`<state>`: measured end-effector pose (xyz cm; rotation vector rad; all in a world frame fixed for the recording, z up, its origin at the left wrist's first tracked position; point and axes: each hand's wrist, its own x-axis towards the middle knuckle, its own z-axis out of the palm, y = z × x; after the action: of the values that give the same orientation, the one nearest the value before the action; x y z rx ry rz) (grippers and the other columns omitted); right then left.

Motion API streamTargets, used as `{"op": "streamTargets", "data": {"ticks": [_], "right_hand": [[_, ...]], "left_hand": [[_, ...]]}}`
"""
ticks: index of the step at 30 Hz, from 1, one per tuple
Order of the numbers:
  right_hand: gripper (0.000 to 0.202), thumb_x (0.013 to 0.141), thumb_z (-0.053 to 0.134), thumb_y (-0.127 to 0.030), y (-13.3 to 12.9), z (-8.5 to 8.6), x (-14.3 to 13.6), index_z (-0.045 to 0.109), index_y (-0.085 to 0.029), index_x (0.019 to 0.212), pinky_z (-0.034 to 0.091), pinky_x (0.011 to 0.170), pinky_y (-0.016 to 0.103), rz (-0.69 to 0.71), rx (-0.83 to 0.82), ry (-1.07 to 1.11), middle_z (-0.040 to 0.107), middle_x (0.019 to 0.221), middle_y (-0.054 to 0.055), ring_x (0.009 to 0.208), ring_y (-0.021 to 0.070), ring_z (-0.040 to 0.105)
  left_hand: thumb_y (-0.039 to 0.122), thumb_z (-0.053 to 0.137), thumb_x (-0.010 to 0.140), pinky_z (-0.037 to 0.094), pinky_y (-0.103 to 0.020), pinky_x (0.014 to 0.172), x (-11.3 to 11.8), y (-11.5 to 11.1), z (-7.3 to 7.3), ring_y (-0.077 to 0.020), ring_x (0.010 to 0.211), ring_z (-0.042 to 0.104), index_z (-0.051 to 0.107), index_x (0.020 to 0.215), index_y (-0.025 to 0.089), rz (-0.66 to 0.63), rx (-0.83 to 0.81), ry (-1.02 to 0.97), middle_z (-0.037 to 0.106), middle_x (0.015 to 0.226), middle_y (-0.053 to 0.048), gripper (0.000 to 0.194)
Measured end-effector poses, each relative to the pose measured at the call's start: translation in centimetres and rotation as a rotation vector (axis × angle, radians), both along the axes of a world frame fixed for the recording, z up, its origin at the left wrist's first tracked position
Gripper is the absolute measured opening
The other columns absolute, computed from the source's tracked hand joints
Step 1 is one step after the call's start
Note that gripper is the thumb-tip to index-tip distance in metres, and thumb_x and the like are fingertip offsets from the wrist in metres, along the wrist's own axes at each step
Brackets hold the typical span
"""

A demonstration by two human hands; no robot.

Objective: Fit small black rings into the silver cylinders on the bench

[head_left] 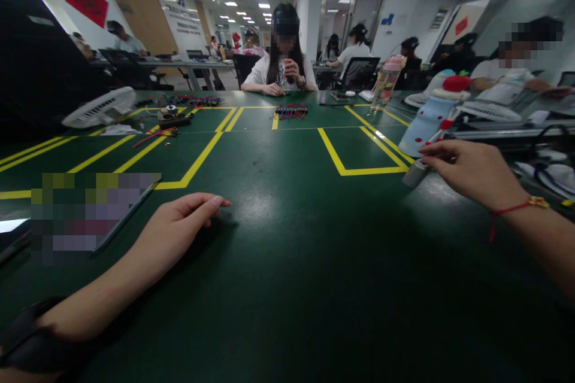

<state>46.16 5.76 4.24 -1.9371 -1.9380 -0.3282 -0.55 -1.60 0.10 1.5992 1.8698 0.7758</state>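
My right hand [471, 170] is at the right, with thumb and fingertips pinched on the upper end of a small silver-grey cylinder [415, 173]. The cylinder tilts and its lower end is at or just above the green tabletop [287, 239]; I cannot tell if it touches. Just behind it stands a light blue bottle [420, 128] with red dots and a red top. My left hand [191, 215] rests low over the table at the left, fingers loosely curled and the thumb against the index finger, with nothing visible in it.
A blurred-out flat device [96, 215] lies left of my left hand. Yellow tape lines [372, 171] mark the table. Bundles of coloured wires [291, 111], a white fan [101, 109] and a clear bottle [387, 84] stand farther back. A person [256, 75] sits opposite.
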Motion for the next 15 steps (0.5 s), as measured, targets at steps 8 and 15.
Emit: {"op": "streamTargets", "data": {"ticks": [8, 15], "right_hand": [[0.037, 0.074, 0.062, -0.042, 0.2, 0.3, 0.4, 0.069, -0.022, 0.105, 0.039, 0.075, 0.029, -0.088, -0.057, 0.110, 0.070, 0.095, 0.006, 0.083, 0.0166, 0.062], [0.044, 0.073, 0.055, -0.061, 0.8, -0.2, 1.4, 0.071, -0.025, 0.092, 0.039, 0.065, 0.030, -0.223, -0.122, 0.027, 0.069, 0.090, 0.004, 0.081, 0.0216, 0.060]], "left_hand": [[0.060, 0.049, 0.084, 0.038, -0.027, 0.069, 0.2, 0.0, 0.2, -0.0197, 0.077, 0.056, 0.069, 0.104, 0.023, 0.015, -0.001, 0.003, 0.059, 0.076, 0.002, 0.046], [0.060, 0.049, 0.084, 0.037, -0.027, 0.068, 0.1, 0.1, -0.1, -0.0188, 0.075, 0.055, 0.069, 0.103, 0.024, 0.013, 0.010, 0.000, 0.058, 0.075, 0.002, 0.045]]}}
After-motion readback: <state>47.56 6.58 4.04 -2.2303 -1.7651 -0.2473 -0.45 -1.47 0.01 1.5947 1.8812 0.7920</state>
